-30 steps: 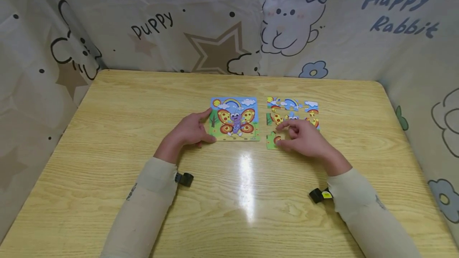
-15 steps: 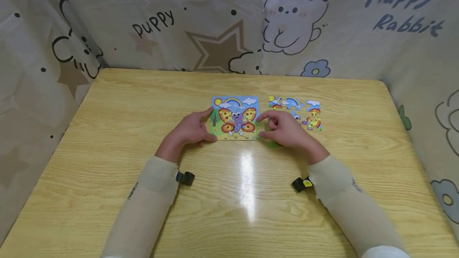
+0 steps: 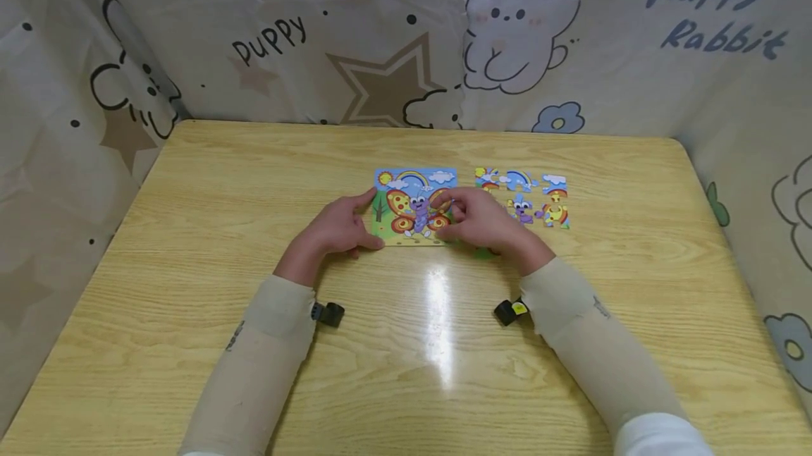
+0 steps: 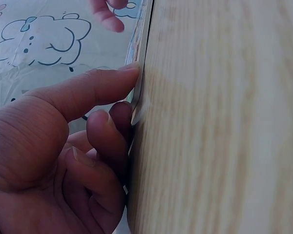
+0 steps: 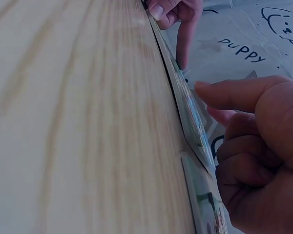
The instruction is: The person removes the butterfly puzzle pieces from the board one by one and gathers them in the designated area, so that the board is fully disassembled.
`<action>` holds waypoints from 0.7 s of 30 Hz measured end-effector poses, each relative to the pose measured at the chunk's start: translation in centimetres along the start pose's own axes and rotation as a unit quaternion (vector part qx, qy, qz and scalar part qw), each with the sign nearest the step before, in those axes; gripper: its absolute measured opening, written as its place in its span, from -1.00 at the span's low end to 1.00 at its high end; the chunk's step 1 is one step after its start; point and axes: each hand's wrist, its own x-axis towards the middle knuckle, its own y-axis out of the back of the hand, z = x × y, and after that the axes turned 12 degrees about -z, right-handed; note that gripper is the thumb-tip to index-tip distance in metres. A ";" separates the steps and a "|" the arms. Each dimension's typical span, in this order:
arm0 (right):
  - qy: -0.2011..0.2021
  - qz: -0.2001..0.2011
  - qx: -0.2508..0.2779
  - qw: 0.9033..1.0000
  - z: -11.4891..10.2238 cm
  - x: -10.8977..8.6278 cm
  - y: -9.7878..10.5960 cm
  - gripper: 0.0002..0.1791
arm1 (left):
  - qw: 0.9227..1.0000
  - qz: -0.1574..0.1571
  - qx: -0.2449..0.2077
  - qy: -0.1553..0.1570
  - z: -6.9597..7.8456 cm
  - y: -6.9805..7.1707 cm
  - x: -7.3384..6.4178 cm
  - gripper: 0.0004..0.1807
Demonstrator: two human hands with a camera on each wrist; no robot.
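Observation:
A square puzzle board (image 3: 406,223) with a printed butterfly, sun and rainbow lies flat in the middle of the table. My left hand (image 3: 335,227) holds its left side, the index finger near the upper corner and the thumb at the lower one. In the left wrist view the thumb (image 4: 105,87) touches the board's edge. Over the board's right part hovers my right hand (image 3: 482,220), thumb and index finger apart and no piece visible between them. Its other fingers are curled in the right wrist view. Loose puzzle pieces (image 3: 555,211) with the same picture lie beside the board, partly hidden behind this hand.
The wooden table (image 3: 222,188) carries the board and pieces near its far half. A printed cloth (image 3: 285,89) hangs behind and along both sides. Small black cameras sit on the left wrist (image 3: 330,313) and right wrist (image 3: 507,311).
My right hand has moved left from the loose pieces to above the board's right part, uncovering some pieces behind it. The left hand has stayed at the board's left side.

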 end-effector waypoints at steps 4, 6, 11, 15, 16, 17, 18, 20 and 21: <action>0.001 -0.009 -0.009 1.000 -0.1 0.8 -0.2 -0.58 | 1.000 0.000 0.002 -0.001 -0.1 0.1 0.1 0.13; -0.001 -0.012 -0.026 1.000 -0.2 1.1 -0.3 -0.59 | 1.000 0.001 0.001 0.000 -0.1 0.1 0.1 0.13; -0.024 -0.026 -0.041 0.999 -0.4 1.4 -0.4 -0.62 | 1.000 0.001 -0.002 0.003 -0.2 0.1 0.2 0.13; -0.034 -0.034 -0.029 0.998 -0.4 1.5 -0.5 -0.66 | 1.000 0.002 0.000 0.005 -0.2 0.0 0.1 0.13; -0.034 -0.036 -0.028 0.998 -0.4 1.5 -0.5 -0.66 | 1.000 0.002 0.000 0.006 -0.2 0.0 0.1 0.13; -0.034 -0.038 -0.029 0.998 -0.4 1.6 -0.5 -0.67 | 1.000 0.002 -0.001 0.006 -0.2 0.0 0.1 0.13; -0.034 -0.039 -0.031 0.998 -0.4 1.6 -0.5 -0.67 | 1.000 0.002 -0.002 0.006 -0.2 0.0 0.1 0.13; -0.032 -0.042 -0.036 0.998 -0.4 1.7 -0.5 -0.68 | 1.000 0.001 -0.004 0.006 -0.1 0.0 0.1 0.13; -0.031 -0.043 -0.039 0.998 -0.4 1.7 -0.6 -0.68 | 1.000 0.001 -0.005 0.005 -0.1 0.0 0.1 0.13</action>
